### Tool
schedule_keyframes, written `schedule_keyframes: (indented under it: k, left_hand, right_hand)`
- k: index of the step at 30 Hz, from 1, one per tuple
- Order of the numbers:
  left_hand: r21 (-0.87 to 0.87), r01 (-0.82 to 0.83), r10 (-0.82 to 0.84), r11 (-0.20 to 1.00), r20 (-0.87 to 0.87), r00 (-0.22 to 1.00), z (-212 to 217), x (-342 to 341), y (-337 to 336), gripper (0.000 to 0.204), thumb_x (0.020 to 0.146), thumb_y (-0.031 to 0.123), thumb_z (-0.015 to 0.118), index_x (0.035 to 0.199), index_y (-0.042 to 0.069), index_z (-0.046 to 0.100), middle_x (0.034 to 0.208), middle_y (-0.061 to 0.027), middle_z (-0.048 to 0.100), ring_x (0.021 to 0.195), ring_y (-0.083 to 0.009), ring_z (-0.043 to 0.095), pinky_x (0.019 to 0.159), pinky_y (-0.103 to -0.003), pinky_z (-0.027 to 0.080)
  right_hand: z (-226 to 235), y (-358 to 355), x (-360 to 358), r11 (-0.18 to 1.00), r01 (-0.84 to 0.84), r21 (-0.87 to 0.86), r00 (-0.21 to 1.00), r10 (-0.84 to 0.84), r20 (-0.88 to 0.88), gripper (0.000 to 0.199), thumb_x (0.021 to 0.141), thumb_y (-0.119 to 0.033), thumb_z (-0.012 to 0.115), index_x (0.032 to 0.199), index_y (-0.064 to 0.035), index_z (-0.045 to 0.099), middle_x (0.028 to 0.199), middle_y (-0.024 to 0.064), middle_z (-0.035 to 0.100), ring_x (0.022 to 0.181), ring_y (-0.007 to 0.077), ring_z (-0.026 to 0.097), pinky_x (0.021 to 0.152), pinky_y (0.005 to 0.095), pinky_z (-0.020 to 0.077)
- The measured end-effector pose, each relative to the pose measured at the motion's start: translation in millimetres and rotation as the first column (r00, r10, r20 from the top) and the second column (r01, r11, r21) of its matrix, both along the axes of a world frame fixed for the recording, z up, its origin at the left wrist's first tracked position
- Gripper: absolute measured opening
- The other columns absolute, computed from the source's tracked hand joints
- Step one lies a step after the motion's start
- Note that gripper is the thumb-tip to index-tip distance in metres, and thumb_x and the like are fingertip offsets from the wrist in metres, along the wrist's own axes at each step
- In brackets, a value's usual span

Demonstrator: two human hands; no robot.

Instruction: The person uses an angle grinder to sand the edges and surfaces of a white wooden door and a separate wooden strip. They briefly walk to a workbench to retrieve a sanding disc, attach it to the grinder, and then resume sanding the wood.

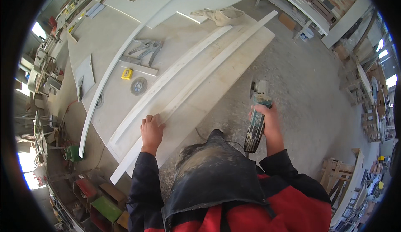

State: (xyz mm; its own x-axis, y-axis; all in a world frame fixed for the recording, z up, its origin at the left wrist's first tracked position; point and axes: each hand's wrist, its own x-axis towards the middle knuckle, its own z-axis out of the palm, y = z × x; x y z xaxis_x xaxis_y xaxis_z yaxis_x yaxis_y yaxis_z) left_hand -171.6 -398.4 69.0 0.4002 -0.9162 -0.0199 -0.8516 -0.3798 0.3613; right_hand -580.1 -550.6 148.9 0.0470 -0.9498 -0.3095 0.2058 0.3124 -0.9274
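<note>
Left hand [151, 131] presses flat on the long white strip [196, 79] near the workbench [234, 69] edge; right hand [269, 121] grips the angle grinder [257, 119] over open floor [309, 94] beside it.

Long strips [184, 79] lie lengthwise on worktop [238, 60]; left hand [151, 131] on near strip end. Tape measure [127, 73], disc [138, 86] left of strips. Grinder [257, 117] in right hand [271, 123], right of worktop.
</note>
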Motion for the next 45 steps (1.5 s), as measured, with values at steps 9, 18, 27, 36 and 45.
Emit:
schedule_keyframes:
  k: [9,18,27,36,45]
  left_hand:
    - [0.053,-0.037,0.036,0.998,0.026,0.999,1.3,13.4,120.0,0.050,0.084,0.018,0.079,0.131,0.007,0.068,0.121,-0.0128,0.062,0.116,-0.0360,0.056,0.101,-0.048,0.046]
    - [-0.080,-0.088,0.097,0.993,0.116,0.989,2.5,-4.7,141.9,0.058,0.081,0.025,0.084,0.133,0.005,0.065,0.129,-0.0133,0.059,0.120,-0.0362,0.054,0.104,-0.050,0.043]
    - [-0.142,-0.049,0.082,0.989,0.237,0.968,-14.9,-6.8,133.8,0.046,0.090,0.030,0.073,0.127,0.004,0.068,0.117,-0.0111,0.061,0.113,-0.0325,0.056,0.098,-0.047,0.044]
    - [-0.094,0.025,-0.014,0.995,0.106,0.994,-20.0,27.1,129.8,0.029,0.092,0.026,0.069,0.111,0.004,0.072,0.098,-0.0106,0.062,0.099,-0.0331,0.061,0.087,-0.046,0.050]
    - [-0.095,0.015,-0.010,0.995,0.047,0.999,-13.3,33.1,125.7,0.020,0.083,0.020,0.073,0.099,0.008,0.071,0.093,-0.0085,0.061,0.096,-0.0317,0.062,0.083,-0.045,0.053]
  right_hand:
    - [-15.5,24.2,-12.7,0.992,0.051,0.116,0.996,-0.059,0.060,0.054,0.083,-0.003,0.076,0.130,-0.0039,0.049,0.099,0.0166,0.065,0.071,0.0303,0.072,0.057,0.0431,0.0605]
    - [-11.0,31.1,1.9,0.987,-0.033,0.158,0.998,0.041,-0.045,0.044,0.087,-0.003,0.069,0.127,-0.0025,0.051,0.097,0.0181,0.067,0.073,0.0310,0.072,0.059,0.0434,0.0623]
    - [-2.5,26.8,32.9,0.975,-0.193,0.111,0.974,0.204,-0.099,0.046,0.085,-0.003,0.070,0.128,-0.0018,0.052,0.097,0.0165,0.068,0.071,0.0289,0.072,0.059,0.0422,0.0614]
    - [-21.1,33.5,80.0,0.871,-0.490,-0.047,0.801,0.428,-0.419,0.071,0.083,-0.015,0.085,0.140,-0.0005,0.047,0.117,0.0154,0.067,0.094,0.0270,0.072,0.081,0.0403,0.0592]
    - [13.0,67.0,193.3,0.422,-0.898,0.124,0.102,0.474,-0.875,0.084,0.081,-0.042,0.085,0.147,-0.0104,0.045,0.124,0.0249,0.069,0.110,0.0442,0.069,0.091,0.0486,0.0561]
